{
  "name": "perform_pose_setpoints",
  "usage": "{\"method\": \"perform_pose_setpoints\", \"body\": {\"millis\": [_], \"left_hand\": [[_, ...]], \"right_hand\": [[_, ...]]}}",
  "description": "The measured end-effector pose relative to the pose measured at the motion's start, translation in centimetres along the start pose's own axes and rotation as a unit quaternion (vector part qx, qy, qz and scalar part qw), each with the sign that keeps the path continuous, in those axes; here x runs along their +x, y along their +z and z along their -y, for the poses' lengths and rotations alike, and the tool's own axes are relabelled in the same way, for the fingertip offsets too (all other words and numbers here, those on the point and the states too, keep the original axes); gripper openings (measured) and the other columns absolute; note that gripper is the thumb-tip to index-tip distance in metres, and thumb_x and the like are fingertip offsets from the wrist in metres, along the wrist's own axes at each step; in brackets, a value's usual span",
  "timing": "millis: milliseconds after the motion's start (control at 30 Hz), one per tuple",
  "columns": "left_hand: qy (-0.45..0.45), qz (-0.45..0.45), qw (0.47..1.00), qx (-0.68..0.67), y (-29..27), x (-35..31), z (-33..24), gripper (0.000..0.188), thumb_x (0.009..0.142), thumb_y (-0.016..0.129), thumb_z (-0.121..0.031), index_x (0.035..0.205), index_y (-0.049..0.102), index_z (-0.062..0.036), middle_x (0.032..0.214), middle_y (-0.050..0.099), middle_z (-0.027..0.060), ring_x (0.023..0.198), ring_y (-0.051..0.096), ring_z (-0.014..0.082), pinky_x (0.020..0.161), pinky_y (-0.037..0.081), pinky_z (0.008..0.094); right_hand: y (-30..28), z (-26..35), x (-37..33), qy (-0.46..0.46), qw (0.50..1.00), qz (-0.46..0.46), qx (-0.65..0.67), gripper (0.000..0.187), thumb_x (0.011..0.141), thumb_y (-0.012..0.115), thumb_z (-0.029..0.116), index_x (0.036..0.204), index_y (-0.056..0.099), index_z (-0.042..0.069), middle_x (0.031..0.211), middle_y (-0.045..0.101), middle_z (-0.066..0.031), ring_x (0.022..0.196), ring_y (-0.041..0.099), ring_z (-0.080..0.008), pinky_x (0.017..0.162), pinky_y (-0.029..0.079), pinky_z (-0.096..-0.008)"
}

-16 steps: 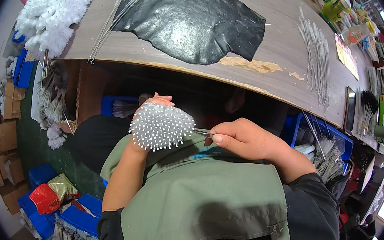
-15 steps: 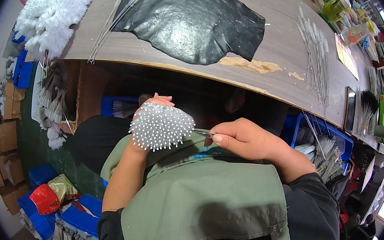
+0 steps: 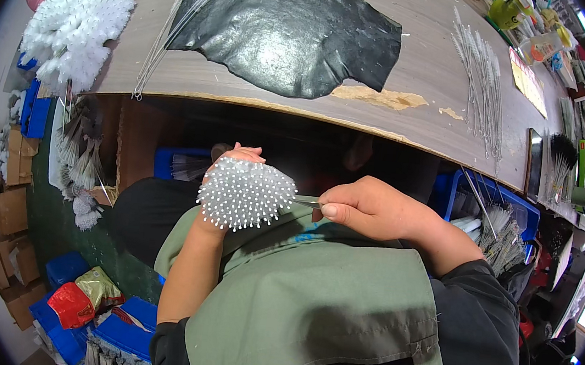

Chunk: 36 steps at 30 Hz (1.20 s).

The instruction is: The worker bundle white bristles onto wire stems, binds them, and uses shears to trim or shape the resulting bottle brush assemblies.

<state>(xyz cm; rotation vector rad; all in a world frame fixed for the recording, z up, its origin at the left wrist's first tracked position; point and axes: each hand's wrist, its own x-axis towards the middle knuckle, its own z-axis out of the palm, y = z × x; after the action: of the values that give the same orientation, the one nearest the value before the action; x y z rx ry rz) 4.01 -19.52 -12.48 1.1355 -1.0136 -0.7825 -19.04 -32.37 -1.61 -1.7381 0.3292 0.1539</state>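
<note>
In front of my apron is a rounded, translucent white bundle [image 3: 247, 195] covered in small white dots or tips. My left hand [image 3: 242, 152] is behind it and grips it, with only some fingers showing past its far edge and the rest hidden. My right hand [image 3: 357, 207] is closed, thumb over the fingers, on a slim metal tool [image 3: 307, 202] that looks like tweezers. The tool's tip reaches the right side of the bundle. Whether it pinches one of the tips is too small to tell.
Ahead stands a grey table [image 3: 411, 134] with a chipped front edge, bearing a black sheet [image 3: 286, 36] and thin wire brushes [image 3: 477, 88]. White bristly brushes [image 3: 85, 15] are heaped at the far left. Under the table's right side is a blue bin [image 3: 531, 220] of brushes.
Almost nothing differs. Both hands and the dotted bundle keep their places, and the view has shifted very slightly.
</note>
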Motion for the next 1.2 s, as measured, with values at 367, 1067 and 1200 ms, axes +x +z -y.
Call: {"method": "perform_pose_setpoints", "body": {"millis": [367, 1067, 1200], "left_hand": [[-0.008, 0.006, 1.0, 0.005, -0.1, 0.0, 0.5, 0.031, 0.1, 0.037, -0.012, 0.085, 0.062, -0.0001, 0.088, 0.067, 0.0111, 0.094, 0.061, 0.0203, 0.098, 0.042, 0.0336], [-0.185, 0.011, 0.953, -0.239, 0.1, -1.8, 0.1, 0.026, 0.089, 0.054, -0.007, 0.113, 0.056, 0.0001, 0.113, 0.062, 0.0132, 0.102, 0.061, 0.0211, 0.092, 0.049, 0.0337], [-0.222, -0.017, 0.908, -0.353, 0.1, -1.8, 0.6, 0.026, 0.088, 0.055, -0.005, 0.114, 0.056, 0.0, 0.108, 0.063, 0.0101, 0.097, 0.062, 0.019, 0.088, 0.05, 0.0322]], "right_hand": [[-0.1, -0.3, 0.0, -0.043, 0.999, 0.001, 0.014, 0.036, 0.097, 0.043, 0.03, 0.098, 0.063, 0.0, 0.083, 0.064, -0.0161, 0.078, 0.062, -0.0271, 0.074, 0.048, -0.0357], [-0.3, -0.7, 0.5, 0.049, 0.989, -0.039, 0.131, 0.041, 0.099, 0.038, 0.035, 0.099, 0.063, 0.002, 0.069, 0.051, -0.0026, 0.068, 0.048, -0.0111, 0.065, 0.042, -0.0282], [0.2, 0.5, 0.5, 0.031, 0.993, -0.032, 0.112, 0.042, 0.099, 0.039, 0.036, 0.099, 0.063, 0.002, 0.073, 0.053, -0.004, 0.07, 0.049, -0.0117, 0.068, 0.042, -0.0278]]}}
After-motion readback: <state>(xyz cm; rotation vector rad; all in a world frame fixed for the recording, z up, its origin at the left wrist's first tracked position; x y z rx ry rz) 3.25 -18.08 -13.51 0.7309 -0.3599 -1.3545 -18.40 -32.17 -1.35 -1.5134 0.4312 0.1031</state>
